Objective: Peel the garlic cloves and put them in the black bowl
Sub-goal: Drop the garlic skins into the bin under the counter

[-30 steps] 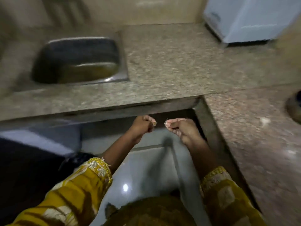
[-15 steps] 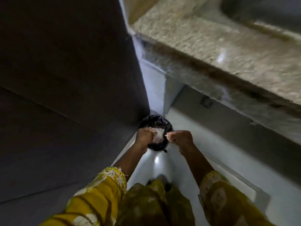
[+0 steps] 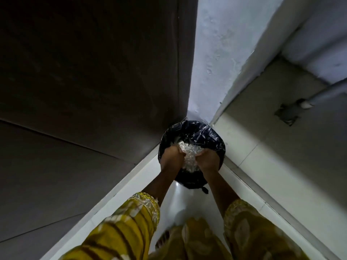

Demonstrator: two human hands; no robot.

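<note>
Head view, looking steeply down into a narrow corner. A small round bin [image 3: 212, 132], lined with a shiny black plastic bag, stood on the glossy white floor [image 3: 180, 199] and was heaped with white papery scraps [image 3: 189, 154]. Both hands hung over its near side. The left hand [image 3: 171, 157] and the right hand [image 3: 207, 160] were just beside each other, backs to the camera, with scraps showing in the gap between them. The fingers curled down and away behind the knuckles, so whether they were apart, together or clamped on anything could not be told. Nor could it be told whether either hand held a garlic clove (the hands themselves blocked the sight).

A knotted tail of the bag [image 3: 204, 190] stuck out at the bin's near edge. A tall dark panel [image 3: 93, 72] filled the left side and met a pale, rough-painted wall [image 3: 216, 53] right behind the bin. To the right ran a light tiled wall [image 3: 281, 137], with a grey pipe [image 3: 328, 92] entering it higher up. Yellow patterned sleeves [image 3: 131, 228] covered both forearms at the bottom of the frame.
</note>
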